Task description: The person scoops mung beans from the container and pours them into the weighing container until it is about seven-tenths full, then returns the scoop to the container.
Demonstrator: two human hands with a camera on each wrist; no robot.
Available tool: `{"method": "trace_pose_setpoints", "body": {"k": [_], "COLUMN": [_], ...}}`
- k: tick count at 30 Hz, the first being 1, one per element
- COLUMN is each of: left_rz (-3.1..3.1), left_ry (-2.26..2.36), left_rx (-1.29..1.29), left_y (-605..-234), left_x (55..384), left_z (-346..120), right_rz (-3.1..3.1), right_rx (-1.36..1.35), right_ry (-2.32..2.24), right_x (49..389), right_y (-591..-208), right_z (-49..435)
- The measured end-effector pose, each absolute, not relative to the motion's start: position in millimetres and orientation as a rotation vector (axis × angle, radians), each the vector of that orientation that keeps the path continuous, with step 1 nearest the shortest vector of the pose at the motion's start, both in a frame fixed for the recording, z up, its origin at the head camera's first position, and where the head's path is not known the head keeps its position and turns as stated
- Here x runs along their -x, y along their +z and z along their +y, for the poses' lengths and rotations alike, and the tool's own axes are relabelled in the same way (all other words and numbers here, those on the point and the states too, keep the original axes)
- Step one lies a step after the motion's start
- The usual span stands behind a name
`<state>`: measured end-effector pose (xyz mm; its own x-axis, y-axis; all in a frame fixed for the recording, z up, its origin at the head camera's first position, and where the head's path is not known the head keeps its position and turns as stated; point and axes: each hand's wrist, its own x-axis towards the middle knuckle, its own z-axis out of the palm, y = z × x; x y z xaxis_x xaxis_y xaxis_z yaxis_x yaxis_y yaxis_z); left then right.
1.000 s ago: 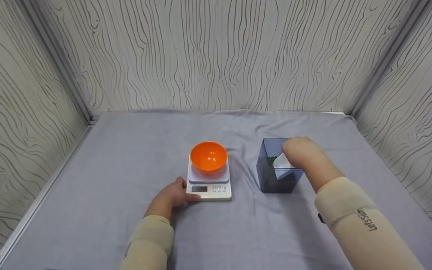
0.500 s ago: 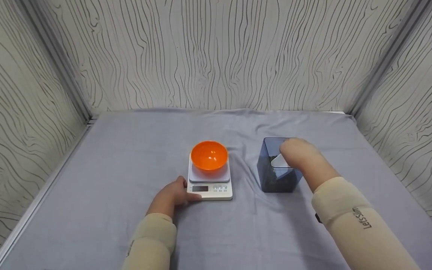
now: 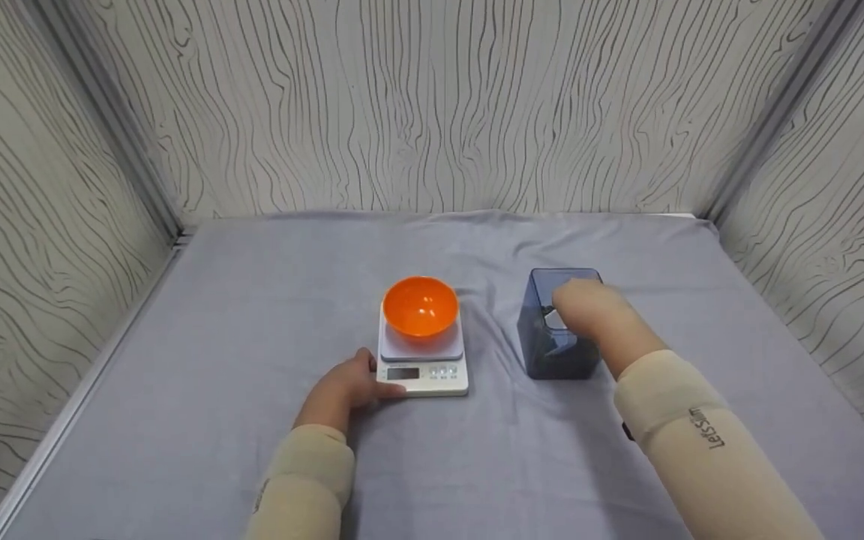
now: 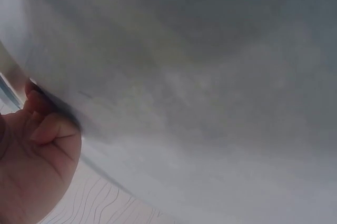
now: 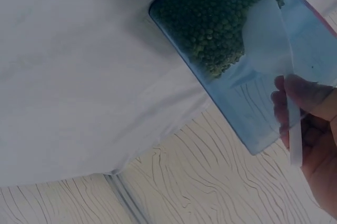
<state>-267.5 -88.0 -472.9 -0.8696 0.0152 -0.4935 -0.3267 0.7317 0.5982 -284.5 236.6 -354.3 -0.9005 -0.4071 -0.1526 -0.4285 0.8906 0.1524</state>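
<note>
In the head view an orange bowl [image 3: 421, 307] sits on the platform of a white kitchen scale [image 3: 439, 379]. My left hand [image 3: 346, 384] grips the scale's front left corner, thumb along the front edge and fingers at the left side. On the right stands a translucent blue-grey container [image 3: 561, 360], part full of small green beans [image 5: 216, 24]. My right hand [image 3: 589, 307] is at its mouth and holds a white scoop [image 5: 268, 34] by the handle. Through the container wall, the right wrist view shows the scoop's head against the beans. My left hand [image 4: 42, 150] hides most of the scale in its wrist view.
A grey cloth [image 3: 252, 300] with wrinkles covers the table. Wood-patterned panels [image 3: 417, 105] stand behind and at both sides, with metal posts [image 3: 113, 127] at the corners.
My right hand has moved slightly left at the container's mouth, and less of the scoop shows above it. The left hand keeps its hold on the scale. The head view has shifted a little.
</note>
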Motion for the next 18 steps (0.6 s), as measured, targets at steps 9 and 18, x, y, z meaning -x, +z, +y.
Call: {"method": "trace_pose_setpoints", "body": {"k": [9,18], "left_rz": [2.458,2.47], "left_ry": [0.967,0.953], "left_rx": [0.238,0.248], "left_y": [-474.3,-475.4], "left_x": [269.1,267.6], "left_z": [-87.3,-89.6], "right_rz": [2.936,2.919], "right_rx": [0.657,0.678], "right_ry": [0.14,0.02], "right_x": [291.1,296.4], "right_y": [-363.9,-366.7], "right_z": [245.3,252.4]}}
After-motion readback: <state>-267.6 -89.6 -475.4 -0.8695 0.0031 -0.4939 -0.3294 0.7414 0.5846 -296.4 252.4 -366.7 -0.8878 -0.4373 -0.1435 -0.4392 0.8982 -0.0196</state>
